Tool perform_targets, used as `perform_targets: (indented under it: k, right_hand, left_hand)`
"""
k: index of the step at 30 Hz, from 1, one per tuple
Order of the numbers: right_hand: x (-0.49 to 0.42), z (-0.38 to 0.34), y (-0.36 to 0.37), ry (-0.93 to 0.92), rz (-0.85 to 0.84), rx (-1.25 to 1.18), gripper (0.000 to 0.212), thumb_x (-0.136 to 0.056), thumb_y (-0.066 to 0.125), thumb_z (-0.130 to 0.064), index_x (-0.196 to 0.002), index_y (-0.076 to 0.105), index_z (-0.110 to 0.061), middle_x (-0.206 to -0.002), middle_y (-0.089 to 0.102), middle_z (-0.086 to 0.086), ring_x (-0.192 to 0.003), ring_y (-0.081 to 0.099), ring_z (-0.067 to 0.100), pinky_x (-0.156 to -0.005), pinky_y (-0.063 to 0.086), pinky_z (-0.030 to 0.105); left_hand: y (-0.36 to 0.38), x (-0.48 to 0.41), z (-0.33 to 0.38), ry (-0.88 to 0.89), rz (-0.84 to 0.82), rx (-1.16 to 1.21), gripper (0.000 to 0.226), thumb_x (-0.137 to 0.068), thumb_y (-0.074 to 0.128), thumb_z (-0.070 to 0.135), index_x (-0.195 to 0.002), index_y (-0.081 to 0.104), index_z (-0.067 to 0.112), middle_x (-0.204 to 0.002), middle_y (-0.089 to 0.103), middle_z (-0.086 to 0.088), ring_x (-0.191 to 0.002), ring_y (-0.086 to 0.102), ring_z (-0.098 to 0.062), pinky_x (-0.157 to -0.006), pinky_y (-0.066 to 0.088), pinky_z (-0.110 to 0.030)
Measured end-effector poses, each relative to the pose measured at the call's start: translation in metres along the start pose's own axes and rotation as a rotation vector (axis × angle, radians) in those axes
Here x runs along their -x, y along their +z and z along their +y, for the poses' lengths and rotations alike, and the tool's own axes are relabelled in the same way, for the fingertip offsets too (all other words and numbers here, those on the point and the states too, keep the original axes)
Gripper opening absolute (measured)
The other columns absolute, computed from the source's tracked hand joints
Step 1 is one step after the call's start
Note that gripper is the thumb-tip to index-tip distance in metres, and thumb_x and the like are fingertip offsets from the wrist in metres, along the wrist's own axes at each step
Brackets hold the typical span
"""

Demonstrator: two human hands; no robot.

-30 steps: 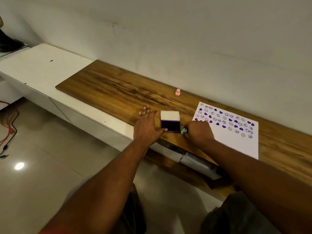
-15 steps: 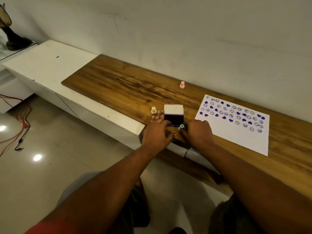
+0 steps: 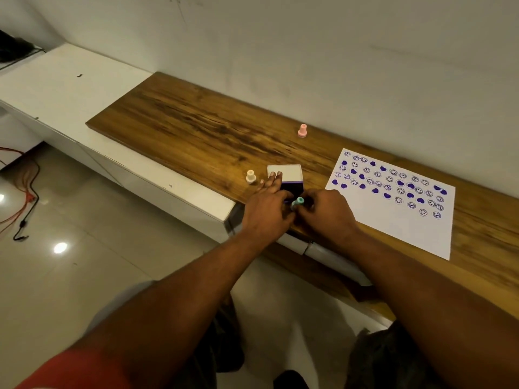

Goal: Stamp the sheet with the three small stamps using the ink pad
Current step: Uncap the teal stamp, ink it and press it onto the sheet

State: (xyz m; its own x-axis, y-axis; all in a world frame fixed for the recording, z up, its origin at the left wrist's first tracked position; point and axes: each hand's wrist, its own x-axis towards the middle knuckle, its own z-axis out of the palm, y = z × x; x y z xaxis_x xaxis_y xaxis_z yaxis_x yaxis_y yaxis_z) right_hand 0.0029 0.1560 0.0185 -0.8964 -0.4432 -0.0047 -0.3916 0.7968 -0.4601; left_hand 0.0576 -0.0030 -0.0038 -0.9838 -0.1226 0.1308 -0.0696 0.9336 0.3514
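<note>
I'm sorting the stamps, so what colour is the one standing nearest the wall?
Pink: the stamp nearest the wall, seen in the head view.

The desk (image 3: 196, 127) was wood with a dark streaked grain and a low satin sheen. On it, the sheet (image 3: 393, 217) was matt white paper, printed with purple ink marks. Left of the sheet, the ink pad (image 3: 286, 178) had a smooth white lid and a dark, dull pad face. The pink stamp (image 3: 302, 130), the cream stamp (image 3: 250, 176) and the teal stamp (image 3: 297, 203) looked like smooth plastic. Left of the desk, the white cabinet (image 3: 56, 88) was smooth and matt. Below, the floor (image 3: 70, 248) was glossy tile, mirroring the lights. The wall (image 3: 309, 51) behind the desk was matt paint.
</note>
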Motion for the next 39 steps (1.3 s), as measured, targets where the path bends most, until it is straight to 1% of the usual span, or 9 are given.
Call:
perform_targets:
  k: [5,10,16,20,25,28,32,36,39]
  right_hand:
    - [0.001,-0.005,0.000,-0.012,0.002,-0.149,0.035,-0.091,0.067,-0.050,-0.116,0.075,-0.026,-0.097,0.077,-0.008,-0.080,0.066,0.004,-0.070,0.051,0.020]
    - [0.003,-0.014,-0.001,-0.075,0.019,-0.233,0.033,-0.092,0.070,-0.048,-0.117,0.075,-0.027,-0.100,0.076,-0.010,-0.080,0.065,-0.001,-0.068,0.043,0.011]
    - [-0.004,-0.030,0.004,-0.114,-0.008,-0.229,0.038,-0.094,0.072,-0.047,-0.119,0.076,-0.019,-0.111,0.077,-0.001,-0.094,0.066,0.009,-0.081,0.049,0.022]
    - [-0.012,-0.042,0.013,-0.160,-0.062,-0.195,0.032,-0.098,0.068,-0.039,-0.121,0.074,-0.017,-0.114,0.076,0.002,-0.099,0.068,0.014,-0.085,0.049,0.025]
    - [-0.019,-0.053,0.017,-0.217,-0.073,-0.131,0.031,-0.100,0.065,-0.033,-0.127,0.071,-0.016,-0.122,0.073,0.004,-0.108,0.067,0.020,-0.102,0.052,0.039]
    - [-0.026,-0.055,0.016,-0.228,-0.040,-0.163,0.031,-0.101,0.064,-0.033,-0.127,0.070,-0.016,-0.119,0.073,0.004,-0.104,0.066,0.018,-0.095,0.056,0.037]
    - [-0.038,-0.043,0.008,-0.141,0.050,-0.173,0.033,-0.099,0.067,-0.033,-0.127,0.070,-0.014,-0.123,0.073,0.007,-0.105,0.069,0.021,-0.084,0.052,0.025]
    - [-0.041,-0.025,0.007,-0.070,0.057,-0.125,0.037,-0.099,0.066,-0.035,-0.129,0.069,-0.014,-0.125,0.072,0.009,-0.108,0.070,0.022,-0.081,0.054,0.025]
    - [-0.042,-0.015,0.008,-0.048,0.055,-0.099,0.036,-0.100,0.065,-0.038,-0.128,0.068,-0.016,-0.123,0.072,0.008,-0.105,0.069,0.021,-0.072,0.046,0.018]
  left_hand:
    - [-0.005,0.003,-0.005,-0.025,0.023,0.092,0.035,-0.093,0.070,0.044,-0.124,0.070,0.029,-0.166,0.034,-0.005,-0.155,0.025,-0.021,-0.119,0.034,-0.042]
    - [-0.010,0.008,-0.016,-0.040,0.058,0.139,0.035,-0.092,0.072,0.043,-0.122,0.071,0.027,-0.164,0.038,-0.003,-0.154,0.026,-0.020,-0.116,0.035,-0.040]
    - [-0.012,0.017,-0.031,-0.130,0.128,0.233,0.032,-0.089,0.077,0.041,-0.118,0.074,0.028,-0.159,0.046,0.002,-0.150,0.034,-0.022,-0.106,0.039,-0.037]
    - [-0.013,0.021,-0.044,-0.208,0.093,0.299,0.035,-0.088,0.079,0.040,-0.121,0.073,0.030,-0.163,0.039,0.004,-0.153,0.029,-0.021,-0.112,0.038,-0.042]
    - [-0.014,0.022,-0.059,-0.223,0.111,0.338,0.038,-0.089,0.079,0.040,-0.123,0.074,0.023,-0.161,0.043,0.002,-0.153,0.030,-0.017,-0.117,0.036,-0.044]
    - [-0.012,0.022,-0.065,-0.231,0.105,0.341,0.042,-0.088,0.079,0.045,-0.123,0.074,0.023,-0.160,0.044,0.002,-0.154,0.028,-0.017,-0.119,0.034,-0.045]
    - [-0.010,0.020,-0.066,-0.266,0.148,0.359,0.041,-0.086,0.080,0.046,-0.122,0.074,0.026,-0.160,0.045,-0.001,-0.153,0.028,-0.019,-0.121,0.028,-0.043]
    - [-0.006,0.015,-0.067,-0.333,0.135,0.341,0.043,-0.088,0.079,0.046,-0.126,0.073,0.025,-0.164,0.038,-0.002,-0.156,0.024,-0.021,-0.123,0.030,-0.046]
    - [-0.003,0.012,-0.066,-0.349,0.130,0.345,0.046,-0.089,0.078,0.047,-0.128,0.072,0.024,-0.165,0.035,-0.003,-0.156,0.021,-0.022,-0.122,0.031,-0.046]
